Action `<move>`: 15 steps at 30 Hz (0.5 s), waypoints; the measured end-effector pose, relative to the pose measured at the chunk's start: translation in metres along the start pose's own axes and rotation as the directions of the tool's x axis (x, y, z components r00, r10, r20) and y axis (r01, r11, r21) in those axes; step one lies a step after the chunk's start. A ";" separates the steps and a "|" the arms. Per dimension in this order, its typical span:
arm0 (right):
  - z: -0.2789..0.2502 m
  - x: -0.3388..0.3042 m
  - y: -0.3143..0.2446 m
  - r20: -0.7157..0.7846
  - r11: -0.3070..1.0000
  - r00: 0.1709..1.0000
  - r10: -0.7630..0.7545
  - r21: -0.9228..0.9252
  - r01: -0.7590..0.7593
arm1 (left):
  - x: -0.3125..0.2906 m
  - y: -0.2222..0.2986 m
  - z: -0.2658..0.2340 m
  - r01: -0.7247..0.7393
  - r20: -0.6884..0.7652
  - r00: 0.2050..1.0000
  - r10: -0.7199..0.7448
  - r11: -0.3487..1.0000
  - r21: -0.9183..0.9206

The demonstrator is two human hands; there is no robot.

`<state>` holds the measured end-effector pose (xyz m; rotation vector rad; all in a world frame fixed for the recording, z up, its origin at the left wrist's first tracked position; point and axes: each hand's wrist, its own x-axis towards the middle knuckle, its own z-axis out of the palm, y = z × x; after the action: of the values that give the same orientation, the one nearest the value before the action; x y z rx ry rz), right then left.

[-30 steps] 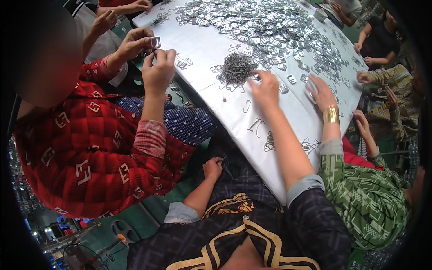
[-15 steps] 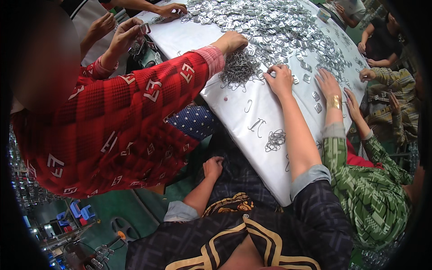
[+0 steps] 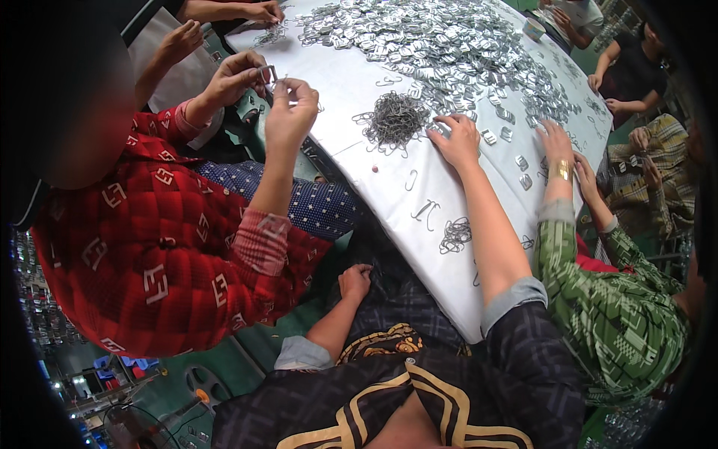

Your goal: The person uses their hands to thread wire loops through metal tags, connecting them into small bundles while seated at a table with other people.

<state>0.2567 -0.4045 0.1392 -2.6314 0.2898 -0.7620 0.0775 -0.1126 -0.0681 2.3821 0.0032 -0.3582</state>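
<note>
On the bench, a heap of wire hooks lies just left of the right hand, which rests on the bench top. Behind both spreads a wide scatter of metal clips. The left hand sits below the bench edge, on the lap.

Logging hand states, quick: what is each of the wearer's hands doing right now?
Left hand: closed in a loose fist on the lap, holding nothing visible.
Right hand: open, fingers spread on the white table beside the grey wire-hook pile.
</note>
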 end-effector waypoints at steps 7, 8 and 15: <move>-0.009 -0.010 0.023 0.023 0.993 0.995 0.098 0.066 -0.099 | 0.000 0.002 0.002 0.031 0.044 0.999 -0.029 0.999 -0.029; -0.025 -0.018 0.021 0.056 0.986 0.989 0.135 0.096 -0.139 | 0.001 0.002 0.001 0.029 0.052 0.998 -0.028 0.999 -0.024; -0.056 -0.059 0.011 -0.039 0.990 0.990 0.133 0.054 -0.131 | 0.000 0.009 -0.004 0.063 0.083 0.995 -0.060 0.998 -0.029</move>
<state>0.1759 -0.4140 0.1508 -2.5220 0.4456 -0.7714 0.0793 -0.1168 -0.0588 2.3378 0.0443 -0.4817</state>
